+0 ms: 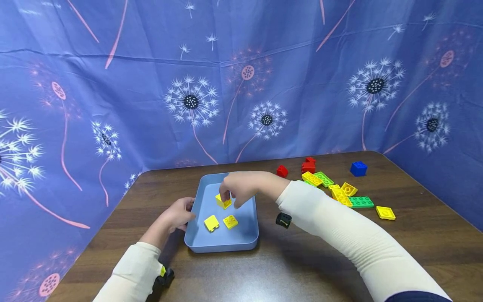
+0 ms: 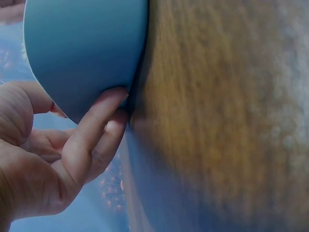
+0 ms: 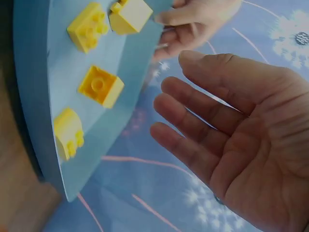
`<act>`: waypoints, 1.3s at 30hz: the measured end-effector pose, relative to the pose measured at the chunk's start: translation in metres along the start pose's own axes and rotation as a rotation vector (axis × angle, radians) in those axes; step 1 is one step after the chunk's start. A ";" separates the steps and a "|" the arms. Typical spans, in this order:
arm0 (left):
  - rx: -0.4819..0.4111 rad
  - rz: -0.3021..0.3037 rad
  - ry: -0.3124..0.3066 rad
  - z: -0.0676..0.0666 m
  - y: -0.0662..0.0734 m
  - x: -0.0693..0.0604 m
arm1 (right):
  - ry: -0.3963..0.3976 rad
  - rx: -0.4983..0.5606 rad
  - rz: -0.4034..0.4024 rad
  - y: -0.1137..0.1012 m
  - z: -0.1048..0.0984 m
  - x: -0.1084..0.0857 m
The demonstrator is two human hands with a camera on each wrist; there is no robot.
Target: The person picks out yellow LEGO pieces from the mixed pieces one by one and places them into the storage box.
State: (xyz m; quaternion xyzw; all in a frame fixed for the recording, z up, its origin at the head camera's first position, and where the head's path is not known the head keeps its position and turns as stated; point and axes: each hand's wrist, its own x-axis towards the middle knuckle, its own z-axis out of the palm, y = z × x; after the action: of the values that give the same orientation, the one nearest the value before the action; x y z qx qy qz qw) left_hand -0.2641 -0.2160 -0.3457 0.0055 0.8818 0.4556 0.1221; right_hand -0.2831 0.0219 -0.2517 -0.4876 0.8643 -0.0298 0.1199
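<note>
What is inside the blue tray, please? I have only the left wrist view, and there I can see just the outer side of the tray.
Observer: Inside the blue tray there are four yellow blocks; the right wrist view shows all of them.
Operator: Thank you. Is the right hand holding one of these blocks?
Observer: No. In the right wrist view it is open, with nothing in its grasp.
Operator: And do any blocks lie outside the tray?
Observer: Yes. In the head view, a blue block, among others, lies on the table to the right of the tray.
</note>
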 end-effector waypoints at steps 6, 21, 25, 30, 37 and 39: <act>-0.003 0.008 -0.007 -0.001 0.000 0.000 | 0.023 -0.013 0.016 0.005 -0.011 -0.031; 0.001 -0.004 -0.001 0.000 -0.002 0.000 | 0.201 0.098 0.021 0.036 -0.015 -0.083; 0.008 -0.002 -0.006 -0.001 -0.001 0.001 | 0.223 0.103 0.044 0.044 -0.013 -0.094; 0.020 0.002 -0.008 -0.002 0.000 0.001 | 0.254 0.104 0.061 0.055 -0.006 -0.110; 0.013 0.011 -0.008 -0.002 0.000 0.001 | 0.289 0.150 0.140 0.071 0.006 -0.134; 0.013 0.013 -0.009 -0.002 -0.001 0.001 | 0.303 0.160 0.148 0.077 0.010 -0.141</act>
State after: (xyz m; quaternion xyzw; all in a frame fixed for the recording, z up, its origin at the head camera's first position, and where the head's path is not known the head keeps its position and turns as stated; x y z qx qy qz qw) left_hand -0.2653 -0.2176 -0.3454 0.0139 0.8841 0.4507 0.1230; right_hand -0.2754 0.1824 -0.2496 -0.4013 0.9010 -0.1623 0.0286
